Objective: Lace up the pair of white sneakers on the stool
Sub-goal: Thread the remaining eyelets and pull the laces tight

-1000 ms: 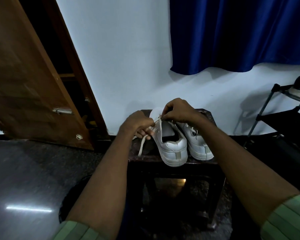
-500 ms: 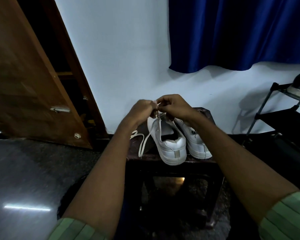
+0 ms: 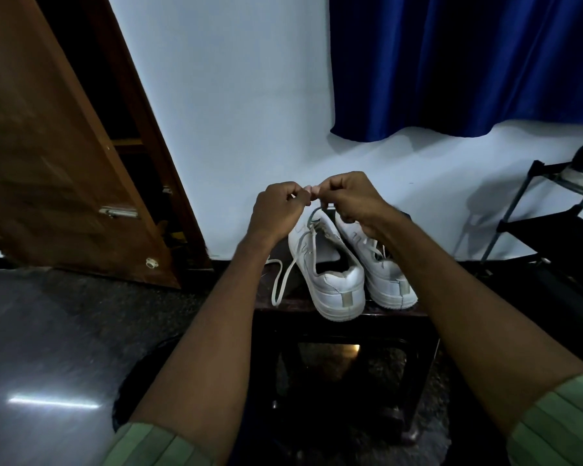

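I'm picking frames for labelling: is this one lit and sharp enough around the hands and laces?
Head view: dim room; both hands and the white sneakers are fairly sharp, but the lace pinched between the fingertips is barely resolved; a glare streak marks the floor; wide-angle bending tilts the door; under the stool is near black.

- Two white sneakers: left sneaker (image 3: 327,274) and right sneaker (image 3: 381,264), side by side on one dark stool (image 3: 344,326).
- One loose lace (image 3: 281,280) trailing from the left sneaker.
- Two hands: left hand (image 3: 278,210), right hand (image 3: 350,200).
- One blue curtain (image 3: 465,62).
- One wooden door (image 3: 54,156).
- One black rack (image 3: 552,223).
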Action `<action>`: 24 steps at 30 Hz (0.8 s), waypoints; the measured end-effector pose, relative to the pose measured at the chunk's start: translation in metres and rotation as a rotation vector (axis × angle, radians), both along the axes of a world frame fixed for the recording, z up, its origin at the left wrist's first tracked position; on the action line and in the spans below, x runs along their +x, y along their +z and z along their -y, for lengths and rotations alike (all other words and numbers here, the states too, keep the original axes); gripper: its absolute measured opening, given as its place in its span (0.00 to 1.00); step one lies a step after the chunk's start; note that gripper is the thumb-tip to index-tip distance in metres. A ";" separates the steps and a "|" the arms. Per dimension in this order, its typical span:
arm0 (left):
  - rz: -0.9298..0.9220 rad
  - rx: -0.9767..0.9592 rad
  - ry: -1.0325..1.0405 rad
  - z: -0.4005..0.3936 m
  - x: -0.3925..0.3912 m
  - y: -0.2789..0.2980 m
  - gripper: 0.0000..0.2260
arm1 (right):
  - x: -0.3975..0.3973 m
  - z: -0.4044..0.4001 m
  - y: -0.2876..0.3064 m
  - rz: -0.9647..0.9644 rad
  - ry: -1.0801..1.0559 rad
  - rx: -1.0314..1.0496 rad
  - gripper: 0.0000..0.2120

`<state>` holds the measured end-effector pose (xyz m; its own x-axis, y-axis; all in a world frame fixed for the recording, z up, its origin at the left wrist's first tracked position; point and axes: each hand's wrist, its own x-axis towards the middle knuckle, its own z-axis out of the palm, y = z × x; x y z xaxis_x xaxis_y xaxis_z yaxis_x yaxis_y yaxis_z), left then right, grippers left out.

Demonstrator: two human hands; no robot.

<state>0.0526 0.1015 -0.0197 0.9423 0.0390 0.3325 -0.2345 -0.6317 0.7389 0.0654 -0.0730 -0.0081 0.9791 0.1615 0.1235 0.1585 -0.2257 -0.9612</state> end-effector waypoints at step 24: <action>0.006 0.019 0.031 -0.002 0.010 -0.007 0.15 | -0.001 -0.005 -0.006 0.210 0.063 -0.157 0.11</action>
<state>0.0624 0.1031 -0.0265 0.9387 0.0621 0.3392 -0.2189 -0.6527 0.7253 0.0645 -0.0683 -0.0140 0.9221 0.2543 0.2916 0.3692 -0.3529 -0.8597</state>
